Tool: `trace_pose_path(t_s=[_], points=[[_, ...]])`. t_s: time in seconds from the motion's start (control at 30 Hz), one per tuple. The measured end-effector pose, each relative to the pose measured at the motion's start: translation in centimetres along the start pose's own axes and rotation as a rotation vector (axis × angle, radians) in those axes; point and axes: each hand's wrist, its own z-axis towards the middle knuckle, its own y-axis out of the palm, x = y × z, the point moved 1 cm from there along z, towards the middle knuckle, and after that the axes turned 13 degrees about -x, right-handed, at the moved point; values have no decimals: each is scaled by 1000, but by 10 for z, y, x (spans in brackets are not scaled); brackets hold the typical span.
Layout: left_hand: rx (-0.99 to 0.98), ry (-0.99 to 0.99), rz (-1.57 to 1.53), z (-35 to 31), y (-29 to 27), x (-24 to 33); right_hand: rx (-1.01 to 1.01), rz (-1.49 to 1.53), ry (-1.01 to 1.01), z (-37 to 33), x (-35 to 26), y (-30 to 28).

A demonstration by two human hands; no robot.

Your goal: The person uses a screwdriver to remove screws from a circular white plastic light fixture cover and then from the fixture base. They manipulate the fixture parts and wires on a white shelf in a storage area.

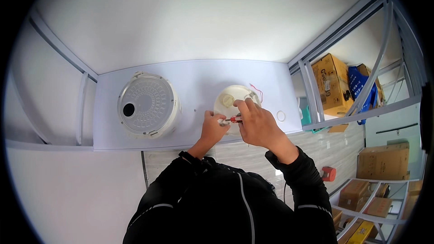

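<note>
My right hand is closed round a screwdriver with a red handle, its shaft pointing left toward my left hand. My left hand pinches a small whitish part at the tool's tip; its exact kind is too small to make out. Both hands are over the near side of a round cream-white plastic piece, which they partly cover. A raised round knob-like part sits on that piece. Thin red wires stick out at its far right.
To the left stands a large round white appliance body with a perforated grey disc and dark hole. A white ring lies at the right of the table. Metal frames flank both sides; cardboard boxes and a red object are at right.
</note>
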Motion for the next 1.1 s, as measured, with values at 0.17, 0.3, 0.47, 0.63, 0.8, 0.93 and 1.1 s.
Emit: trace_pose_path(t_s=[0.17, 0.3, 0.47, 0.63, 0.8, 0.93, 1.1], points=[[6, 12, -6, 1, 1, -2, -538, -134, 388, 7, -9, -6], [-14, -36, -10, 1, 1, -5, -475, -101, 342, 4, -15, -13], [-19, -70, -89, -2, 1, 0, -159, 61, 11, -8, -3, -2], [10, -41, -23, -3, 2, -2, -593, -144, 378, 5, -6, -1], [9, -70, -42, -7, 1, -1, -324, -12, 279, -8, -9, -4], [9, -72, -34, -7, 0, 2, -89, 121, 39, -13, -5, -1], [10, -56, -21, -8, -1, 0, -179, -2, 124, -10, -9, 3]])
